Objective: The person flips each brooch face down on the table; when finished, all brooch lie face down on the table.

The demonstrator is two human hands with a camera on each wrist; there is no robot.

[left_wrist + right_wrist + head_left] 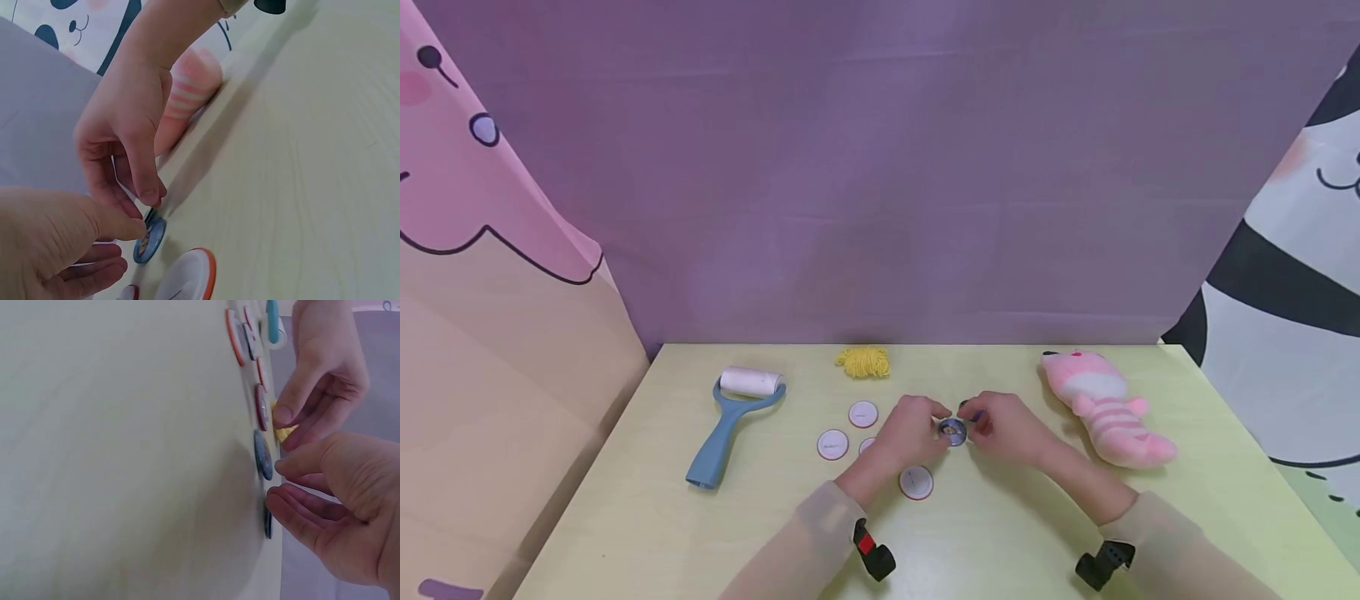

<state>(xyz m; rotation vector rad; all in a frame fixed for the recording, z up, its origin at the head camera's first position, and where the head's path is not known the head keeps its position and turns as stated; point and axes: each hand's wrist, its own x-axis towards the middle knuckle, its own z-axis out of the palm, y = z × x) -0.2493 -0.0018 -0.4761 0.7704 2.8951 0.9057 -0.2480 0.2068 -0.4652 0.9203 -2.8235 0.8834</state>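
A round blue badge (952, 432) with a picture on it lies between the two hands. My left hand (917, 429) is at its left side, with thumb and fingers apart and their tips close to the rim. From the right, my right hand (1006, 427) reaches in, its fingertips near the badge's other edge. A second dark blue disc (269, 523) lies close below the right fingers and is partly covered by them. White discs with red rims surround the left hand: one behind (862, 414), one to the left (832, 445) and one nearer the front (916, 482).
A blue-handled lint roller (718, 446) lies on the left of the table (647, 533). Yellow yarn (863, 362) sits at the back edge. To the right lies a pink striped plush toy (1108, 412). A purple cloth (910, 183) hangs behind.
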